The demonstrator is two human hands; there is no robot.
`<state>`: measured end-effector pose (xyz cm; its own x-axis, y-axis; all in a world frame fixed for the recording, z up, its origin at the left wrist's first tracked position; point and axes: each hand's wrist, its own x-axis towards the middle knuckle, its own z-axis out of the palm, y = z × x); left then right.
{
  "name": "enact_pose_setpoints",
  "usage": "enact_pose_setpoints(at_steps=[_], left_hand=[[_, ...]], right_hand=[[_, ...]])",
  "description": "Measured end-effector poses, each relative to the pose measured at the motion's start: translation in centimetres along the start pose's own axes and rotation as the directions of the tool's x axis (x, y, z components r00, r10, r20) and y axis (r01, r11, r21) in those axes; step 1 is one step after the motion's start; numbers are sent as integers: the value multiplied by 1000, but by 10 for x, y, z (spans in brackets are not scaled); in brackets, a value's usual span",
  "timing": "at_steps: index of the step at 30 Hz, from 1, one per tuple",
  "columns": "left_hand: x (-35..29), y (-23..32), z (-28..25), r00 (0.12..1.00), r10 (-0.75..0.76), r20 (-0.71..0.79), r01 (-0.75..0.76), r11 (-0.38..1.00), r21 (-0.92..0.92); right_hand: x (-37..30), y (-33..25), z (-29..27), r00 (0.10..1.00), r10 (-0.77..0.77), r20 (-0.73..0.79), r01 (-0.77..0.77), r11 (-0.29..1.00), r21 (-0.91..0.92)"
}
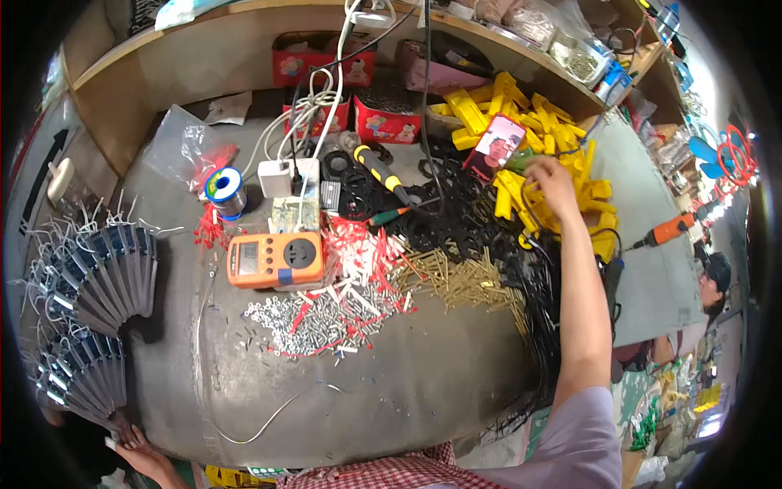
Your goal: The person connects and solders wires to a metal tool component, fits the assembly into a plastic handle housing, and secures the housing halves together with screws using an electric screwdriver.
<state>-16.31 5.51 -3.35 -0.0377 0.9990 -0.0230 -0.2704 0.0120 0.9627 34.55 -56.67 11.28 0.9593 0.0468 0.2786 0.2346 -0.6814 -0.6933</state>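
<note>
My right hand reaches far out over a heap of yellow plastic parts. Its fingers are loosely bent and apart, close to the lower right of a phone with a lit screen; no held thing shows. At the lower left, by the table's edge, is my left hand. Its fingers are spread at the near end of a fanned row of dark strip-like parts with wire ends, and they seem to touch it. A second such fan lies just beyond.
An orange meter with a socket stands mid-table, near a solder spool and a power strip. Screws, brass pins and black rings lie in piles. Red boxes stand behind; cables hang over the table.
</note>
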Motion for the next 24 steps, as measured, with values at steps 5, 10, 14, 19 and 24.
enact_pose_setpoints(at_steps=[5, 10, 14, 19, 24], left_hand=[[-32, 26, 14, 806, 582, 109, -480, 535, 695], [-76, 36, 123, 702, 506, 500, -687, 665, 292], [-80, 9, 194, 525, 204, 826, -560, 814, 155], [-87, -13, 280, 436, 66, 897, -588, 775, 229], [-77, -22, 300, 487, -95, 868, -334, 898, 285]], right_hand=[[115, 58, 2, 840, -542, -14, 321, 517, -794], [117, 77, 5, 918, -384, -99, 267, 783, -562], [93, 51, 5, 953, -296, -63, 245, 878, -411], [59, 7, -45, 946, -314, -77, 271, 900, -341], [-18, -110, -84, 946, -303, -113, 277, 940, -199]])
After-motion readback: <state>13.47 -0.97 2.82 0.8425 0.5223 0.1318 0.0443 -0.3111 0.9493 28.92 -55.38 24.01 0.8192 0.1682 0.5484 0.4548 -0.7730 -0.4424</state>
